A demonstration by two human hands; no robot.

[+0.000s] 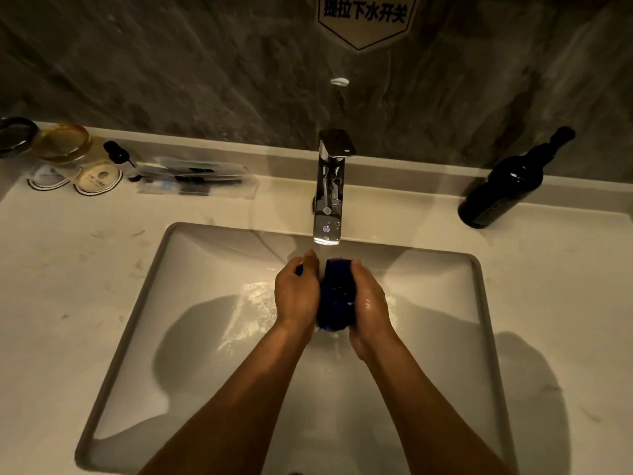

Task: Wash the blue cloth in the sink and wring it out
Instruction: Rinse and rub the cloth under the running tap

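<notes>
The dark blue cloth is bunched into a wad between both my hands, above the white rectangular sink and just below the chrome tap. My left hand grips its left side, and a bit of blue shows past the fingers. My right hand, wet and shiny, presses on its right side. Water runs from the spout onto the cloth and drips from its lower end into the basin. Most of the cloth is hidden by my palms.
A dark wine bottle stands on the counter at the right. At the back left are glass cups, paper coasters, a small dark bottle and a clear packet of toiletries. A grey stone wall with a sign rises behind.
</notes>
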